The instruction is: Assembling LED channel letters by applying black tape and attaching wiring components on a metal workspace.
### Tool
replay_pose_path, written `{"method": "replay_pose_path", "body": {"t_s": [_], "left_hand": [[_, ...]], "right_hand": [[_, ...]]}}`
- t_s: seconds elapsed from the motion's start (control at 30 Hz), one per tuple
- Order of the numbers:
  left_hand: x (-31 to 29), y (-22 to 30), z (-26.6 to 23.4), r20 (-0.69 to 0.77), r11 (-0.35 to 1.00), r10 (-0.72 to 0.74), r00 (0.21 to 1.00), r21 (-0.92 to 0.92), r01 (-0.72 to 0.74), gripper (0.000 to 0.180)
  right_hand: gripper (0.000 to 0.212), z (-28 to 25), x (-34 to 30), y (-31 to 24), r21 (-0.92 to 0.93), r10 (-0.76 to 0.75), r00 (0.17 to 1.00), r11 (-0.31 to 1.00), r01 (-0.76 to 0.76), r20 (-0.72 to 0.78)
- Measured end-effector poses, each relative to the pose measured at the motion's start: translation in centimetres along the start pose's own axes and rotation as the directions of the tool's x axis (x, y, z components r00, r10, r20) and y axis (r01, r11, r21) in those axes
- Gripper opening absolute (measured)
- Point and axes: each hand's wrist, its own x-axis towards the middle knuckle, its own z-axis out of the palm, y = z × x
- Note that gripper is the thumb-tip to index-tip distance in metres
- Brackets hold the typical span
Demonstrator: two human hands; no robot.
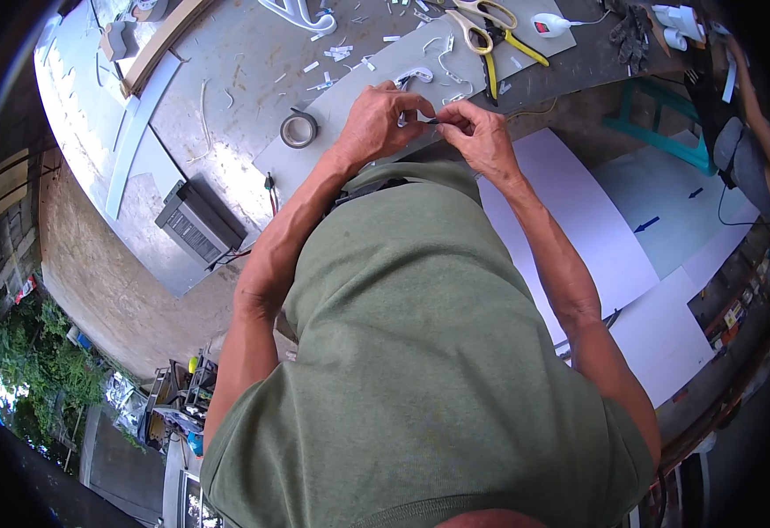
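Near the table's front edge, my left hand [379,123] and my right hand [482,143] meet, thumbs and fingertips pinched together. Between them is a thin dark piece [432,121], too small to tell whether it is tape or wire. A white curved strip [417,76] lies just beyond my left fingers. To the left of that hand a roll of tape [299,129] rests flat on a grey sheet [385,63]. Farther off on the right are cream-handled scissors [475,35] and yellow-and-black cutting pliers [492,75], touching or overlapping.
Small white offcuts [336,55] litter the table. A black power supply box [198,222] with wires sits at the left. Dark gloves [631,40] and a white corded device [550,25] are at the far right. Large white sheets [570,220] lie low on my right, near a teal stool [666,119].
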Motion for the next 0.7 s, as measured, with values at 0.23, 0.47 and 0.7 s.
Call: {"method": "replay_pose_path", "body": {"t_s": [0.23,0.47,0.7], "left_hand": [[-0.04,-0.83,0.51,-0.053,0.993,0.092,0.994,0.085,-0.087,0.014],[-0.02,-0.59,0.33,-0.036,0.998,0.042,0.998,0.054,-0.040,0.014],[-0.10,-0.69,0.43,-0.031,0.982,0.121,0.992,0.147,-0.115,0.011]], "right_hand": [[0.018,0.18,-0.05,-0.90,-0.046,-0.088,0.995,0.995,0.087,-0.034],[0.016,0.51,0.11,-0.67,-0.174,-0.202,0.975,0.967,0.184,-0.091],[0.016,0.66,0.43,-0.30,-0.236,-0.273,0.961,0.937,0.256,-0.045]]}}
